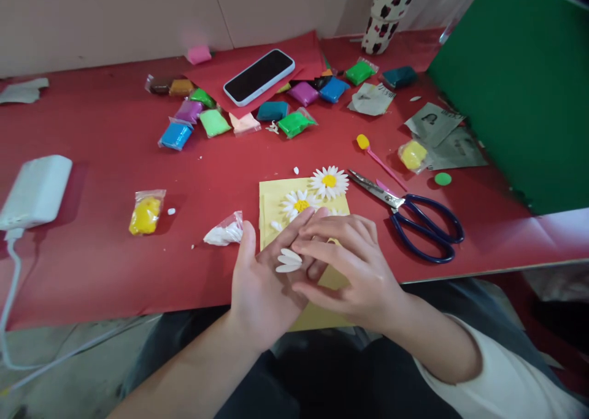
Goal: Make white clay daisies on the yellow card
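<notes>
My left hand (269,290) is turned palm up, thumb spread away from the fingers. On its palm lie a few slim white clay petals (289,261), fanned out from one end. Over the palm hovers my right hand (356,262), its thumb and index finger apart beside the petals' joined end. Whether those fingertips touch the petals I cannot tell. Beneath both hands is yellow paper (271,192), bearing a white daisy with a yellow centre (329,181) and another daisy (300,205), partly covered by my left fingers.
Scissors (396,204) lie right of the paper, near a pink stick with a yellow end (377,158). A bag of white clay (225,230) and a yellow clay pack (146,213) lie left. Behind are a phone (260,77), several coloured clay packs, a tumbler (389,14) and a green board (515,94).
</notes>
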`<state>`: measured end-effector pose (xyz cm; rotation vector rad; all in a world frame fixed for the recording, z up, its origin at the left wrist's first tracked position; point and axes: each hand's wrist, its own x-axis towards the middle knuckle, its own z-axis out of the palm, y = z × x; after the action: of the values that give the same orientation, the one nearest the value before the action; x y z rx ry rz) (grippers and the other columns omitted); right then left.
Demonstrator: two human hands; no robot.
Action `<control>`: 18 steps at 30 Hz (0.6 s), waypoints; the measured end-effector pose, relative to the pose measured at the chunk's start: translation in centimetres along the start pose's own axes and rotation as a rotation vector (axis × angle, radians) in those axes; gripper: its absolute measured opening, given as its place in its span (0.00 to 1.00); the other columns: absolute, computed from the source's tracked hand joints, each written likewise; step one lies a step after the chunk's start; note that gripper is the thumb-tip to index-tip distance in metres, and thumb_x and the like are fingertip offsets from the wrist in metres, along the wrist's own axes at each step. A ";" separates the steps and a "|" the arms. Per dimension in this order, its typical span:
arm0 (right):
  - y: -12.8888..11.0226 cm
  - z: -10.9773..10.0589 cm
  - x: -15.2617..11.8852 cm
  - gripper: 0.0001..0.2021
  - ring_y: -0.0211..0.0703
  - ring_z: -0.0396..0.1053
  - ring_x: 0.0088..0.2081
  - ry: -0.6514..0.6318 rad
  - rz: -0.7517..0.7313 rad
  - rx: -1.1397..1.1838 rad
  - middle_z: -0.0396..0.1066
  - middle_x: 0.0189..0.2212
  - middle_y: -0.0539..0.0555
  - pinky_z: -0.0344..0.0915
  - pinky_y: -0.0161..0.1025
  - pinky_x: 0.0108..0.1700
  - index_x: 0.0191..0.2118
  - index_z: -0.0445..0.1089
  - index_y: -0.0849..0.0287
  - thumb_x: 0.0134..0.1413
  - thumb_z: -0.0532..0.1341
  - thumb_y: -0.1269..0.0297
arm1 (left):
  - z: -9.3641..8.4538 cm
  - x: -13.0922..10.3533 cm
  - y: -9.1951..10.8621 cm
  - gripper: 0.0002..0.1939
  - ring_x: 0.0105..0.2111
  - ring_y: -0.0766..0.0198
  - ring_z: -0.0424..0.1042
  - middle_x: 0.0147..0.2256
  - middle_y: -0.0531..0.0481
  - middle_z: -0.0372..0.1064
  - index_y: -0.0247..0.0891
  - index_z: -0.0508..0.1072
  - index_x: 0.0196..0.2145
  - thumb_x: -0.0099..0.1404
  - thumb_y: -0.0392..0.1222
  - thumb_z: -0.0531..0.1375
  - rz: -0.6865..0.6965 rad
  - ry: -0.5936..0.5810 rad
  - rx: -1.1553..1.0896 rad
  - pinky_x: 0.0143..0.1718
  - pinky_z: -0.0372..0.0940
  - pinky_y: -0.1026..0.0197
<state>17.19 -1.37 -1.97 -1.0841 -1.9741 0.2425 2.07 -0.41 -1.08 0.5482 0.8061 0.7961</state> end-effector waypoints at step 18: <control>-0.6 0.4 0.8 0.04 0.42 0.73 0.39 0.101 0.425 0.482 0.73 0.34 0.52 0.70 0.45 0.44 0.34 0.76 0.53 0.56 0.63 0.67 | -1.0 -0.2 -1.9 0.26 0.58 0.53 0.65 0.58 0.46 0.65 0.49 0.67 0.56 0.64 0.61 0.56 0.352 0.049 0.180 0.55 0.67 0.49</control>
<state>16.33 -1.06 -1.44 -1.1486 -1.4682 0.8281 1.92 -1.57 -2.92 0.8490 0.8426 1.0686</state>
